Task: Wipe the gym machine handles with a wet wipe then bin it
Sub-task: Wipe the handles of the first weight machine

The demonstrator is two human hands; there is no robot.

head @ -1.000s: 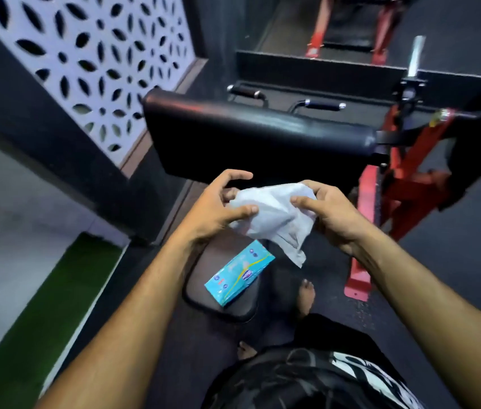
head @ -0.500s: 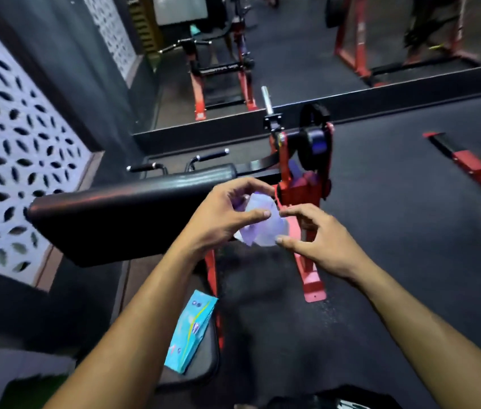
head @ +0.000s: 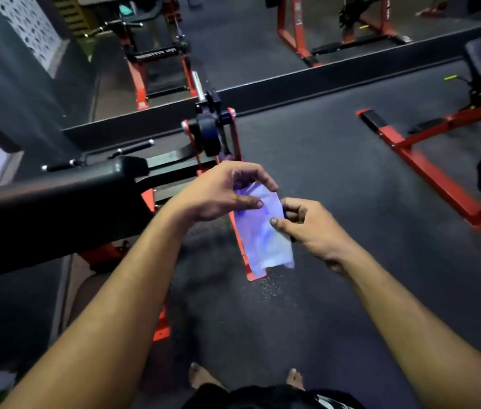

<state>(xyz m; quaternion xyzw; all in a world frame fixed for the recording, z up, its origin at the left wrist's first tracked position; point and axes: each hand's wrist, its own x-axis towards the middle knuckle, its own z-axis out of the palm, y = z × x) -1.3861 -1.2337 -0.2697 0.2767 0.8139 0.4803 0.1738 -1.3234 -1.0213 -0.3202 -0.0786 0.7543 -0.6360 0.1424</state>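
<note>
Head view: left hand [head: 218, 193] pinches top of wet wipe [head: 262, 234]; right hand [head: 313, 228] pinches its side edge; wipe hangs above dark floor [head: 336, 172], machine handles [head: 133, 149] beyond.

The black pad [head: 47, 208] runs off the left edge, so its far end is lost. The hands [head: 221, 193] cover the wet wipe's [head: 262, 240] top edge, and its folds blur into a pale glow. Both forearms leave the bottom edge. Of the two handles [head: 133, 149], the nearer is half hidden behind the pad. The lettering on the far machine [head: 156, 56] is too small to read.
</note>
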